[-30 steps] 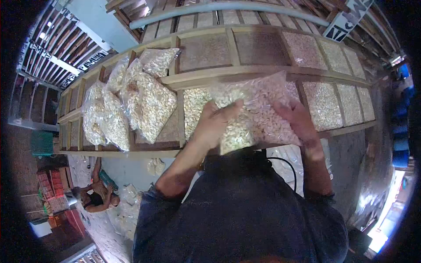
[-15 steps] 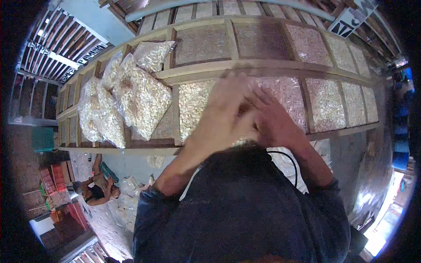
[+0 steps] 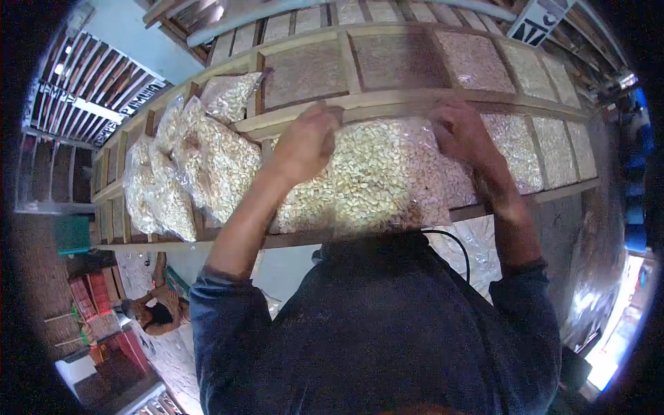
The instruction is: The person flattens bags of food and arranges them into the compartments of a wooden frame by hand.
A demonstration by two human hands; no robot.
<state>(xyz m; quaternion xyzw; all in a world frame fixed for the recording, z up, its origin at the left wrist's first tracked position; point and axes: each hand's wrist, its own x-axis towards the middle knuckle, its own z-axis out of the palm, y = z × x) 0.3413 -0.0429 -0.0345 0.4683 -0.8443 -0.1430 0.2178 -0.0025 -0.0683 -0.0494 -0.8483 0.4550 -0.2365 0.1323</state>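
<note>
In the head view, a clear plastic bag [image 3: 373,173] full of pale, bean-like pieces is stretched between my hands over the near row of the wooden rack. My left hand [image 3: 306,144] has its fingers curled closed at the bag's upper left corner. At the upper right corner is my right hand [image 3: 465,131], also closed and slightly blurred. The bag's lower edge reaches near my dark shirt. Beneath and beside it, the rack's compartments [image 3: 508,149] hold more of the flat filled bags.
Several bulging filled bags [image 3: 225,162] are heaped at the rack's left. Wooden dividers [image 3: 349,62] separate the compartments. Another person [image 3: 159,311] is on the lower left, near red crates [image 3: 90,294]. A black cable [image 3: 456,242] curves beside my shirt.
My hands were together over the near row, blurred. Now they are spread apart, left hand leftward and right hand rightward, with the filled bag showing between them.
</note>
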